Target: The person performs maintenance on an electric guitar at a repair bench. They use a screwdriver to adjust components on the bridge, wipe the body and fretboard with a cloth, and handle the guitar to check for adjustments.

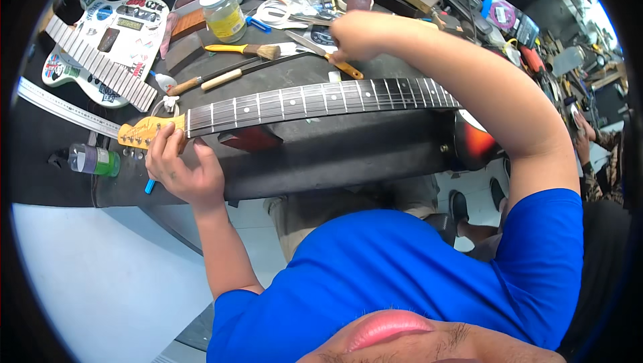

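An electric guitar [281,107] lies across the bench edge, strings up, its headstock to the left. My left hand [179,169] is closed around the pale wooden headstock [149,130], fingers near the tuning pegs and thumb by the nut. The red and black body [477,140] is partly covered by my right arm. Over the back of the bench, my right hand [355,33] is curled among tools, its fingers mostly hidden. Just below it lies an orange-handled knife [348,69]. A dark red block [251,137] shows under the neck.
A stickered white guitar body [134,28] lies at the far left with a loose fretted neck [100,61] across it. Nearby are a long ruler [67,110], a small bottle [94,160], a glass jar [223,15] and a brush [244,50]. Another person's hands [585,132] show at right.
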{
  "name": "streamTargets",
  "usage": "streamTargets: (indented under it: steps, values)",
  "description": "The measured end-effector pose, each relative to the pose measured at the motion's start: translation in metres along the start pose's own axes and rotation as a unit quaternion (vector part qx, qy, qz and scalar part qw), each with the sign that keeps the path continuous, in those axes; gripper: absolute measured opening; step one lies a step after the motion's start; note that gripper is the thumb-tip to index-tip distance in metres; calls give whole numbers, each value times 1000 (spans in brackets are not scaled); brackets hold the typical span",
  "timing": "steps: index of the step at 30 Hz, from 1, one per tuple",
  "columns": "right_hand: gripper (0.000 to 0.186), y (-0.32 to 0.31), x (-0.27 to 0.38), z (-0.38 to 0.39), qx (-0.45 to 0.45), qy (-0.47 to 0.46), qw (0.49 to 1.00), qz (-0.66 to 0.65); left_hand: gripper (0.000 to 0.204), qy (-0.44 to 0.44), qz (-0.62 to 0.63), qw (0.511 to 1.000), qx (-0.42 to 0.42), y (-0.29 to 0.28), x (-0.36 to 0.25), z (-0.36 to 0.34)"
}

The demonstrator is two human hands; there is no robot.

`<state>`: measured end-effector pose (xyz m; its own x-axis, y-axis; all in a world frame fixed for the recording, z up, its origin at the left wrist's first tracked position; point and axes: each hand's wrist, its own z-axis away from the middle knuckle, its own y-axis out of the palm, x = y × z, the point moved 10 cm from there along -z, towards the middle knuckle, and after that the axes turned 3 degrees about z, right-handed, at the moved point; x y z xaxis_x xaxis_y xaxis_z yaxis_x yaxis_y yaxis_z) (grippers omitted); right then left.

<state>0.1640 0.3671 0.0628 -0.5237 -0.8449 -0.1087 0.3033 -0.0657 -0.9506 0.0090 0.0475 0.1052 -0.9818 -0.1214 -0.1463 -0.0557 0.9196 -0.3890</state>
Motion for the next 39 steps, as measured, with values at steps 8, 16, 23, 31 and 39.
streamTargets:
  steps: [8,16,23,31,39]
  values:
    - [29,22,-17,-7,39,44,991,-121,38,-20,19,1000,4,0,15,3]
    - [39,-25,-27,4,-127,67,969,-199,37,-34,30,998,-34,-13,26,2]
    - [21,-98,147,76,-125,-221,965,-60,50,-16,-22,1000,10,-20,39,-2]
    - [77,-94,200,88,-127,-385,914,-21,61,-34,13,999,16,-7,45,-7]
    - [75,-96,197,90,-154,-387,908,-41,63,-27,-10,999,44,-5,46,-4]
